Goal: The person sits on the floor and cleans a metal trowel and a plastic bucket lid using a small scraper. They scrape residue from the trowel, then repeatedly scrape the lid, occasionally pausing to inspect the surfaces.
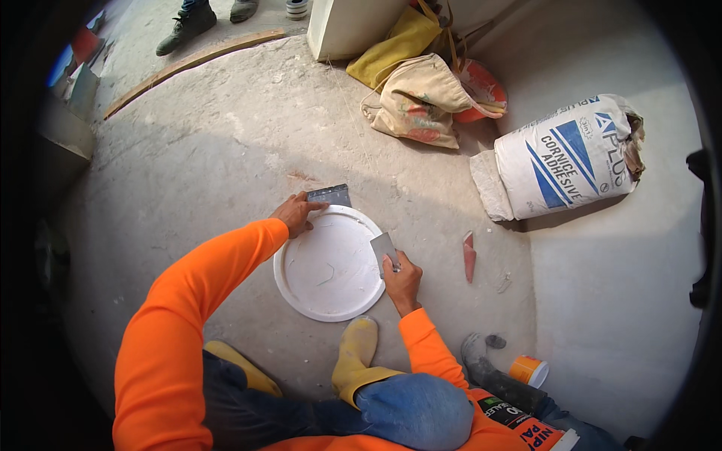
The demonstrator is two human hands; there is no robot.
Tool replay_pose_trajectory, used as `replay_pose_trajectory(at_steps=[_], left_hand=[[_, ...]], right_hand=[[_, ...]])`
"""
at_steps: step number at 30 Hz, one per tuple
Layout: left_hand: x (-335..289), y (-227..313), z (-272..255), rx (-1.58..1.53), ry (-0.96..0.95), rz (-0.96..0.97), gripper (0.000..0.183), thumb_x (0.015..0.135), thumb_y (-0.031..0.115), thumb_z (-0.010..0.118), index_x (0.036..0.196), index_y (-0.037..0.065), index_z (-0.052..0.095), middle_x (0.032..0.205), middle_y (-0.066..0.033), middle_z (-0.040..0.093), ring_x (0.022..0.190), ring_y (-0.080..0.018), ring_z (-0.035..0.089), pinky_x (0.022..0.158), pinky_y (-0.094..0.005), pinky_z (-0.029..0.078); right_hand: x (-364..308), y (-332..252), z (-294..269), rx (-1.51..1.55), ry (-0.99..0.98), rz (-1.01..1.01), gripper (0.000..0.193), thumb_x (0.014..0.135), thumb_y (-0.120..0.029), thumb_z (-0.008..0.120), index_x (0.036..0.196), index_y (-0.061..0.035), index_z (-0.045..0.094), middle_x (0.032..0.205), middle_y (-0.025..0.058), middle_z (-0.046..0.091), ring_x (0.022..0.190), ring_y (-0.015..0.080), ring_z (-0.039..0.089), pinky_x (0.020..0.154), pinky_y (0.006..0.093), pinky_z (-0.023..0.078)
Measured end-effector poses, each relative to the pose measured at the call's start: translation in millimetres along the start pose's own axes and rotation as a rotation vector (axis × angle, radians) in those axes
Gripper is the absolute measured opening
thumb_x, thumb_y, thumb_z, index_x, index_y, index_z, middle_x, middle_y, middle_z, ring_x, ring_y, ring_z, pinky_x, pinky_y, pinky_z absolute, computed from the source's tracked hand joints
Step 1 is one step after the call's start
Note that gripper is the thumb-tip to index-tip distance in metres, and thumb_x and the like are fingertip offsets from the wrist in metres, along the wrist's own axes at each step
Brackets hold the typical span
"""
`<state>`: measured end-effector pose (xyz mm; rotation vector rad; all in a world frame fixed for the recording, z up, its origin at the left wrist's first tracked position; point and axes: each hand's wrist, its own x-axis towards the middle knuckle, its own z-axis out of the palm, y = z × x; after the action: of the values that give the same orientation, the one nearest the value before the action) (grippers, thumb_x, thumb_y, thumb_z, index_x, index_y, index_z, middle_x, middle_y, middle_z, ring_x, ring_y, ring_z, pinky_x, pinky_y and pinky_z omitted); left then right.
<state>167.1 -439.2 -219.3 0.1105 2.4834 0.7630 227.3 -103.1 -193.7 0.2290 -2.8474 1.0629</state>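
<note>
A round white lid [331,263] with a raised rim lies on the concrete floor in front of my boots, with thin smears on its inner face. My left hand [295,213] is closed on a dark, wide scraper blade [331,195] at the lid's far rim, one finger stretched along the blade. At the lid's right rim, my right hand [402,279] grips a small grey putty knife [383,249], its blade tilted up over the edge. The fingers partly hide both tools' grips.
A white and blue powder bag [560,161] leans by the right wall. Cloth bags [421,98] and a red bucket [483,83] stand beyond. A red-handled piece [469,259] lies right. Another person's boot [481,364] and an orange tub [529,370] are lower right; another person's shoes [188,28] far left.
</note>
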Motion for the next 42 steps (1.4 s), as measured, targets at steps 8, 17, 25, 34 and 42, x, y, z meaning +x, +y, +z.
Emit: replay_pose_trajectory(at_steps=[8, 17, 25, 34, 42], left_hand=[[4.1, 1.7, -4.6, 0.059, -0.058, 0.02, 0.082, 0.09, 0.007, 0.083, 0.161, 0.037, 0.053, 0.149, -0.0163, 0.055, 0.14, -0.0376, 0.055, 0.123, -0.046, 0.047], [2.7, 5.2, -8.9, 0.103, -0.09, 0.036, 0.081, 0.093, 0.01, 0.081, 0.163, 0.036, 0.05, 0.15, -0.0137, 0.053, 0.138, -0.0352, 0.056, 0.121, -0.0459, 0.05], [3.3, 4.2, -9.6, 0.098, -0.08, 0.046, 0.079, 0.094, 0.011, 0.081, 0.163, 0.034, 0.051, 0.141, -0.0151, 0.056, 0.134, -0.0352, 0.057, 0.118, -0.0427, 0.049], [3.1, 2.7, -8.5, 0.097, -0.059, 0.047, 0.077, 0.094, 0.014, 0.081, 0.163, 0.032, 0.052, 0.143, -0.0178, 0.056, 0.136, -0.0368, 0.056, 0.119, -0.0432, 0.048], [4.6, 1.9, -9.5, 0.104, -0.082, 0.051, 0.077, 0.094, 0.015, 0.081, 0.163, 0.03, 0.052, 0.143, -0.0178, 0.056, 0.135, -0.0369, 0.056, 0.119, -0.0433, 0.048]], right_hand=[[-1.3, 2.1, 14.9, -0.028, 0.128, -0.076, 0.019, 0.092, -0.006, 0.077, 0.11, 0.0009, 0.074, 0.086, 0.0238, 0.074, 0.076, 0.0454, 0.073, 0.064, 0.049, 0.058], [2.5, 17.2, 8.2, 0.035, 0.098, -0.097, 0.019, 0.091, -0.003, 0.078, 0.108, 0.0034, 0.075, 0.088, 0.023, 0.076, 0.076, 0.0418, 0.075, 0.065, 0.0447, 0.059], [7.6, 22.5, 1.1, 0.09, 0.072, -0.09, 0.02, 0.091, -0.003, 0.078, 0.109, 0.0031, 0.076, 0.092, 0.0226, 0.078, 0.078, 0.0393, 0.077, 0.067, 0.043, 0.061], [17.5, 21.3, 14.9, 0.12, 0.117, -0.196, 0.021, 0.091, -0.001, 0.076, 0.112, -0.0004, 0.075, 0.09, 0.0203, 0.077, 0.077, 0.0389, 0.076, 0.064, 0.0436, 0.061], [33.6, 18.3, 10.7, 0.105, 0.035, -0.189, 0.02, 0.092, -0.002, 0.077, 0.111, 0.0009, 0.077, 0.092, 0.0201, 0.078, 0.079, 0.037, 0.077, 0.067, 0.0417, 0.061]])
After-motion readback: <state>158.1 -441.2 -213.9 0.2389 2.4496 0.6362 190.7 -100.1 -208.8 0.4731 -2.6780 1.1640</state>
